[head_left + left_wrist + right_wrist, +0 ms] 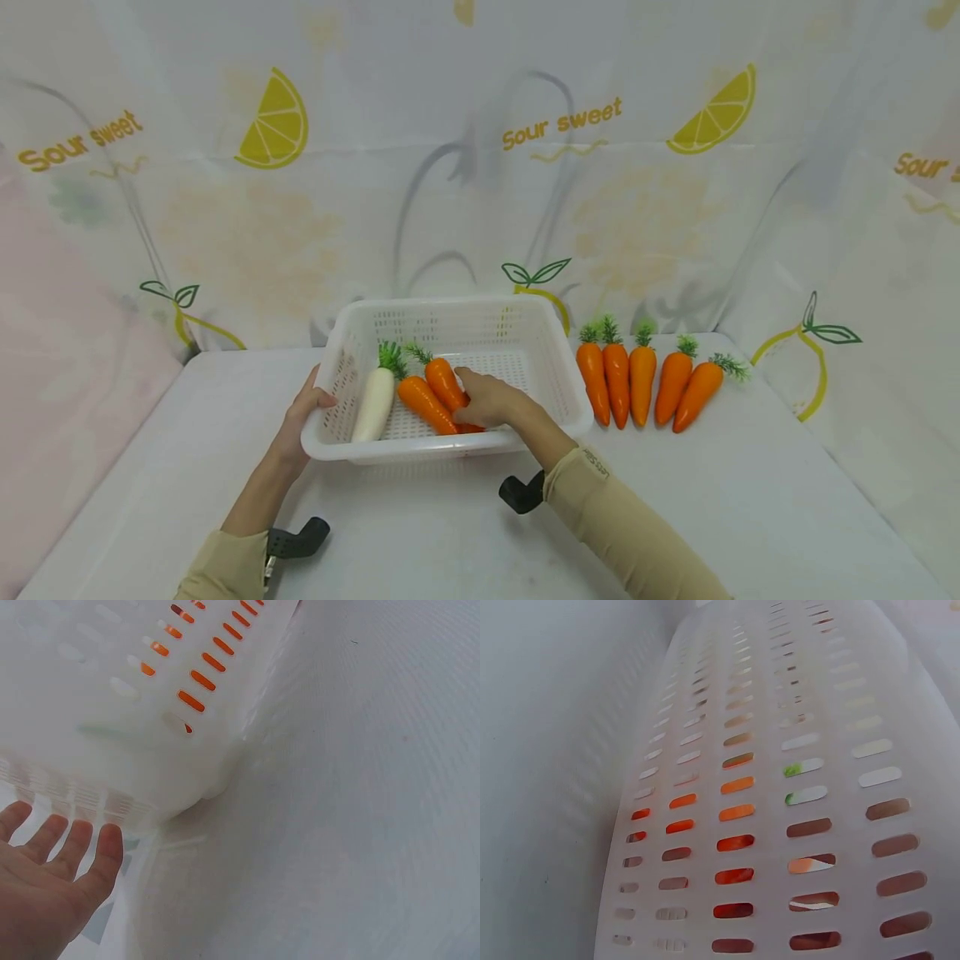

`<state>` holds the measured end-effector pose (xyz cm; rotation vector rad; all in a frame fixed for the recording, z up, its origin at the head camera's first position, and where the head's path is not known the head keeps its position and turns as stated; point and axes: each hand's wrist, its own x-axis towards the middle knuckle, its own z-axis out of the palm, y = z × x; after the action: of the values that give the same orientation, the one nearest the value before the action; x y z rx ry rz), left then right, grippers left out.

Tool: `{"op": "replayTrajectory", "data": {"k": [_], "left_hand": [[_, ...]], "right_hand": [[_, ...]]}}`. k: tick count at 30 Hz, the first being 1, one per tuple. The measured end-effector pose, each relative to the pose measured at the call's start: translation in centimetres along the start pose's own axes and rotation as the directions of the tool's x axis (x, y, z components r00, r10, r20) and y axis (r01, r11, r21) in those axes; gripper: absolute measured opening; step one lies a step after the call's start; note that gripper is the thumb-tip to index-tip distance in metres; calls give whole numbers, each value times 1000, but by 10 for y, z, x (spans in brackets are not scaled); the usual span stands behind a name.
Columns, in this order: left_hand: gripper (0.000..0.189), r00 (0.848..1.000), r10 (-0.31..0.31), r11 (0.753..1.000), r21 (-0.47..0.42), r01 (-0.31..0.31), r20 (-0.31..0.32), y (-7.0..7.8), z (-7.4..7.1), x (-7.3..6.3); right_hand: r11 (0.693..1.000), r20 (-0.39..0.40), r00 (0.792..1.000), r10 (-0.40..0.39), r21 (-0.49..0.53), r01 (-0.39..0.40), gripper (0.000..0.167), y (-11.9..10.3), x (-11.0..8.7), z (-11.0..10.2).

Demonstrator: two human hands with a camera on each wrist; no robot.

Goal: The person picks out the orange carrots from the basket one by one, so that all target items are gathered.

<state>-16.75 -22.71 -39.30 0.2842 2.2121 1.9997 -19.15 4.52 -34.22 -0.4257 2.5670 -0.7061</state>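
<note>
A white plastic basket stands at the middle of the table. My left hand grips its left rim, thumb over the edge; in the left wrist view the fingers lie against its outer wall. Inside, a white radish with green leaves lies at the left, beside a carrot. Another carrot lies just behind it. My right hand reaches in over the front rim and holds an orange carrot, mostly hidden beneath the hand. The right wrist view shows orange through the slots of the basket wall, the hand screened behind it.
To the right of the basket, several carrots with green tops lie side by side on the white table. A patterned cloth hangs behind the table and at both sides.
</note>
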Motion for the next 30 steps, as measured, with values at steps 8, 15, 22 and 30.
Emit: {"op": "replayTrajectory", "data": {"k": [8, 15, 22, 30], "left_hand": [[73, 1000, -6, 1000, -10, 6, 4, 0, 0, -1], [73, 1000, -18, 1000, -20, 18, 1, 1, 0, -1], [74, 1000, -22, 1000, -6, 22, -3, 2, -1, 0], [73, 1000, -20, 1000, -23, 20, 4, 1, -1, -1]], "right_hand": [[993, -63, 997, -48, 104, 55, 79, 1, -4, -2], [979, -139, 988, -73, 179, 98, 80, 7, -9, -6], [953, -231, 971, -57, 276, 122, 78, 17, -19, -12], [935, -339, 939, -59, 311, 171, 79, 27, -28, -16]]}}
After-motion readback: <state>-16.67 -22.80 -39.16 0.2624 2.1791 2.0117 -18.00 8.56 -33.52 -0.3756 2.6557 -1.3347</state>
